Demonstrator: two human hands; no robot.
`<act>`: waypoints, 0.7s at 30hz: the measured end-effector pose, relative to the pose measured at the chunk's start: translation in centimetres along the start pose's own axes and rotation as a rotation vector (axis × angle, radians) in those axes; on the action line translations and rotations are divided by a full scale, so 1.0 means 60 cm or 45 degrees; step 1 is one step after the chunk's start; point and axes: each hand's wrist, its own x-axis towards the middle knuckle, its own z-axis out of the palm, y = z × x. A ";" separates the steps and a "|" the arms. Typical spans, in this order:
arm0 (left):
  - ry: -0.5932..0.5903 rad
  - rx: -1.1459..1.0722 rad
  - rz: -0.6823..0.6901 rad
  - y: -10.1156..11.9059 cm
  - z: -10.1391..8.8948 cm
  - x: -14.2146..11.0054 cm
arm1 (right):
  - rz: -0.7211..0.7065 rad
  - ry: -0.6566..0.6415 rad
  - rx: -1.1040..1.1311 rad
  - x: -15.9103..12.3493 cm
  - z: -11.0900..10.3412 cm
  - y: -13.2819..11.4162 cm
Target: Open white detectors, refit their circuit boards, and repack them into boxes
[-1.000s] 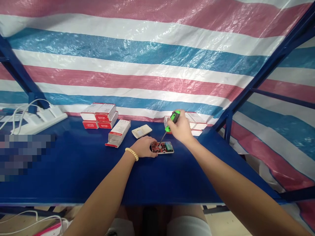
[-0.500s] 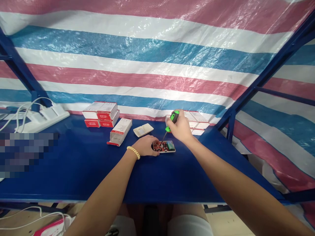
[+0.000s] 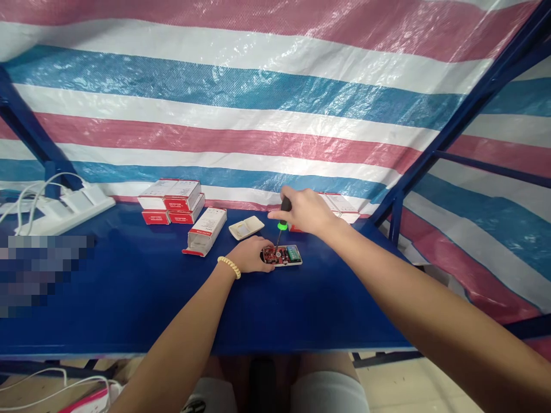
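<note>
A detector [image 3: 282,256] lies face up on the blue table with its red circuit board and a green component at its right end exposed. My left hand [image 3: 252,255] grips its left end between thumb and fingers, steadying it on the tabletop. Above it, my right hand [image 3: 305,209] is closed around the handle of a black and green screwdriver [image 3: 282,225]. The screwdriver stands nearly upright, its tip down at the circuit board; exact contact is too small to tell. Just behind my left hand rests a cream plastic cover [image 3: 246,228].
An opened red and white box [image 3: 205,232] lies left of the cover. Stacked detector boxes [image 3: 172,198] stand at the back left, with more boxes [image 3: 342,205] behind my right hand. A white power strip [image 3: 69,209] with cables sits far left. Striped sheeting [image 3: 241,92] hangs behind the table.
My right hand has turned over the screwdriver and brought it from leaning right to nearly upright. My left hand still holds the detector. The whole view has shifted slightly.
</note>
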 end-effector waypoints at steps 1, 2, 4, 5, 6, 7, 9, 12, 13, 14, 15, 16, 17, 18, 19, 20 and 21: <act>0.000 0.001 -0.005 0.000 0.000 0.000 | 0.004 -0.052 -0.093 0.004 -0.011 -0.006; 0.000 0.000 -0.009 -0.001 0.001 0.001 | 0.015 -0.109 -0.158 0.008 -0.022 -0.011; 0.000 -0.008 -0.022 -0.002 0.002 0.001 | 0.042 -0.269 -0.216 0.015 -0.046 -0.018; 0.001 -0.015 -0.026 -0.002 0.002 0.002 | 0.040 -0.343 -0.225 0.019 -0.057 -0.020; 0.002 -0.023 -0.025 -0.002 0.002 0.002 | 0.045 -0.408 -0.235 0.022 -0.067 -0.022; 0.004 -0.031 -0.019 -0.002 0.002 0.002 | 0.042 -0.473 -0.239 0.025 -0.075 -0.024; 0.006 -0.040 -0.003 -0.002 0.000 0.002 | 0.038 -0.565 -0.242 0.030 -0.084 -0.027; 0.004 -0.033 0.006 0.000 -0.002 0.000 | 0.000 -0.541 -0.229 0.036 -0.081 -0.036; 0.005 -0.031 0.005 0.001 -0.003 0.000 | 0.003 -0.508 -0.225 0.037 -0.078 -0.041; 0.009 -0.032 0.003 0.001 -0.003 -0.001 | 0.018 -0.482 -0.214 0.037 -0.077 -0.046; 0.012 -0.035 -0.001 0.002 -0.003 -0.001 | 0.046 -0.474 -0.190 0.037 -0.076 -0.051; 0.015 -0.039 -0.006 0.002 -0.003 -0.001 | 0.076 -0.472 -0.153 0.035 -0.076 -0.056; 0.015 -0.041 -0.010 0.002 -0.003 -0.001 | 0.107 -0.473 -0.114 0.034 -0.079 -0.060; 0.014 -0.042 -0.014 0.001 -0.003 -0.001 | 0.135 -0.478 -0.083 0.031 -0.082 -0.064; 0.012 -0.042 -0.018 0.001 -0.002 -0.001 | 0.154 -0.490 -0.067 0.028 -0.085 -0.067; 0.011 -0.043 -0.024 -0.001 -0.001 -0.001 | 0.170 -0.516 -0.068 0.025 -0.088 -0.070; 0.012 -0.045 -0.031 -0.002 0.000 0.000 | 0.180 -0.550 -0.081 0.023 -0.089 -0.070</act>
